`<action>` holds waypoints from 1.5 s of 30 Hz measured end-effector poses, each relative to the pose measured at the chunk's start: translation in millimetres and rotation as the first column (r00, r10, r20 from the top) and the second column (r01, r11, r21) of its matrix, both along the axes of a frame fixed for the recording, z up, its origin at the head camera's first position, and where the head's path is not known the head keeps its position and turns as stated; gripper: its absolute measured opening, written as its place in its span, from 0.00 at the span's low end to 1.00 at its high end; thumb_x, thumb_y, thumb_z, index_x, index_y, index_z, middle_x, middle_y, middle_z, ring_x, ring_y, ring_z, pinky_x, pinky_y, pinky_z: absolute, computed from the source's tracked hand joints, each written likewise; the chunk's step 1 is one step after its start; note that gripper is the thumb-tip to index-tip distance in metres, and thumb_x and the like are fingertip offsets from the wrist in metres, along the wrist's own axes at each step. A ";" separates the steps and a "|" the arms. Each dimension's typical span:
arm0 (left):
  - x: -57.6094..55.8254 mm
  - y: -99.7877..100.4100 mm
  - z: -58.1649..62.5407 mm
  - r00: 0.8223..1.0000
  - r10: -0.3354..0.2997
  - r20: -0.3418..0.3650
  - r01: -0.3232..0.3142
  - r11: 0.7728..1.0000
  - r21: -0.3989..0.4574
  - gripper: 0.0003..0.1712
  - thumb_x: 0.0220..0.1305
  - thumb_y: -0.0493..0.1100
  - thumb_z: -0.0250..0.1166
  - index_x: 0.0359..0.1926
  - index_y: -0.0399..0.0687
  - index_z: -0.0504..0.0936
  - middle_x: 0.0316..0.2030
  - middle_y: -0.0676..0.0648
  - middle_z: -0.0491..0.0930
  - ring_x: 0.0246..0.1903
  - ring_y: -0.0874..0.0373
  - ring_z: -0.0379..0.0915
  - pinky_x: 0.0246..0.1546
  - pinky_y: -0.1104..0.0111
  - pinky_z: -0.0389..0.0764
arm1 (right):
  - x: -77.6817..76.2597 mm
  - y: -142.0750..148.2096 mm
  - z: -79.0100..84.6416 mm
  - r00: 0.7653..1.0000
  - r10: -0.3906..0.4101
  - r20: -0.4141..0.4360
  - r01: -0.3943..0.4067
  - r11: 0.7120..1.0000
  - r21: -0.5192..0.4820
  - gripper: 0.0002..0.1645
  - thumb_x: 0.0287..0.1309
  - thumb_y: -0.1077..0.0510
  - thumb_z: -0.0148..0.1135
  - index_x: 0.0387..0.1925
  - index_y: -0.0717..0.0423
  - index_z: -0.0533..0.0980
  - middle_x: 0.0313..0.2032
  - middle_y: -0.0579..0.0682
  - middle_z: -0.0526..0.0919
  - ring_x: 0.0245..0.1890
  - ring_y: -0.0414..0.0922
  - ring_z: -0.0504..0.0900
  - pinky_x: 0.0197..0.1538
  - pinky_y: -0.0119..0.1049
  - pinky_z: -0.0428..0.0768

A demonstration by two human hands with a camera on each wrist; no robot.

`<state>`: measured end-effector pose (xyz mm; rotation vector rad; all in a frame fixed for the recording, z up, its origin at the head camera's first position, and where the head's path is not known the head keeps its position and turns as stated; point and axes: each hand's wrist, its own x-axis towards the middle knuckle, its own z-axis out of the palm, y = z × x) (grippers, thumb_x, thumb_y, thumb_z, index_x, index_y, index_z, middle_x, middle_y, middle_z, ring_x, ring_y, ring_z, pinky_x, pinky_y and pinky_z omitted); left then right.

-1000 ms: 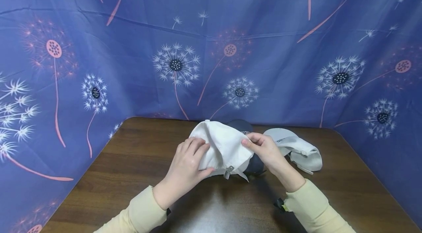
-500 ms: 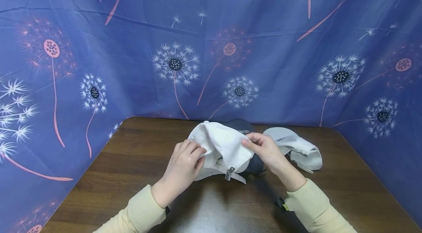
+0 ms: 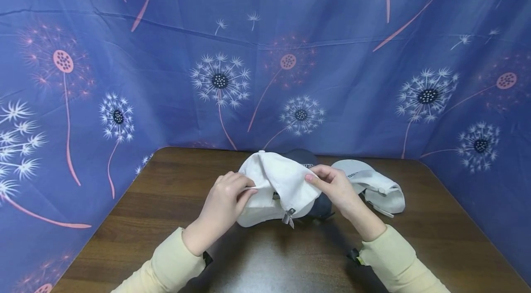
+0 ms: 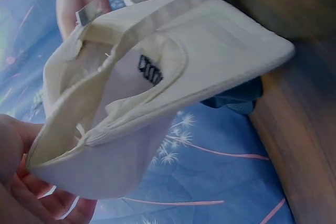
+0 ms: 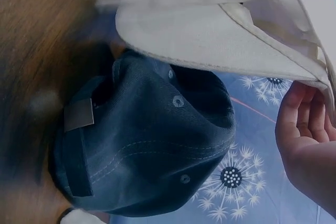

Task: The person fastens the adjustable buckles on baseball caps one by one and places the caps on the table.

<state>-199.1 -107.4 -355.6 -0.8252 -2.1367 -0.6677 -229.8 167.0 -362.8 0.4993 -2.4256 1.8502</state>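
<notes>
Both hands hold a white baseball cap above the table, its strap and metal buckle hanging toward me. My left hand pinches the cap's edge on the left between thumb and fingers. On the opposite side my right hand grips the edge, thumb on the outside. The left wrist view looks into the hollow of the white cap, with dark lettering inside and the loose strap across the brim. Behind it sits a dark navy cap, partly hidden in the head view.
A second pale cap with dark lettering lies on the right of the brown wooden table. A blue cloth printed with dandelions hangs behind the table and along both sides.
My left hand has drawn back a little to the left and now pinches the white cap's edge. More of the brim shows beneath. The right hand has hardly moved.
</notes>
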 end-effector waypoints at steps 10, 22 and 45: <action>-2.4 -3.1 10.1 0.969 -0.098 0.228 0.053 0.979 0.197 0.03 0.53 0.40 0.65 0.27 0.51 0.78 0.22 0.59 0.72 0.21 0.69 0.64 0.22 0.78 0.68 | 5.5 -0.8 2.4 0.977 -0.067 -0.203 0.089 0.991 0.101 0.15 0.52 0.54 0.61 0.43 0.50 0.76 0.36 0.50 0.82 0.33 0.41 0.79 0.33 0.33 0.78; -10.9 -4.0 16.1 0.927 -0.063 0.370 -0.037 0.966 0.257 0.02 0.54 0.43 0.63 0.28 0.51 0.80 0.19 0.59 0.73 0.18 0.65 0.64 0.20 0.75 0.68 | 12.5 -1.4 -2.3 0.685 0.011 -0.728 0.247 0.937 0.247 0.25 0.43 0.61 0.68 0.47 0.49 0.75 0.46 0.44 0.78 0.43 0.40 0.76 0.46 0.23 0.71; -16.3 -3.4 15.9 0.899 -0.086 0.430 -0.042 0.959 0.279 0.04 0.55 0.43 0.63 0.30 0.49 0.80 0.20 0.57 0.75 0.19 0.63 0.64 0.20 0.74 0.67 | 26.9 -12.5 2.5 0.182 0.346 -0.920 0.256 0.887 0.384 0.21 0.41 0.58 0.68 0.40 0.61 0.78 0.47 0.60 0.77 0.49 0.60 0.73 0.56 0.53 0.66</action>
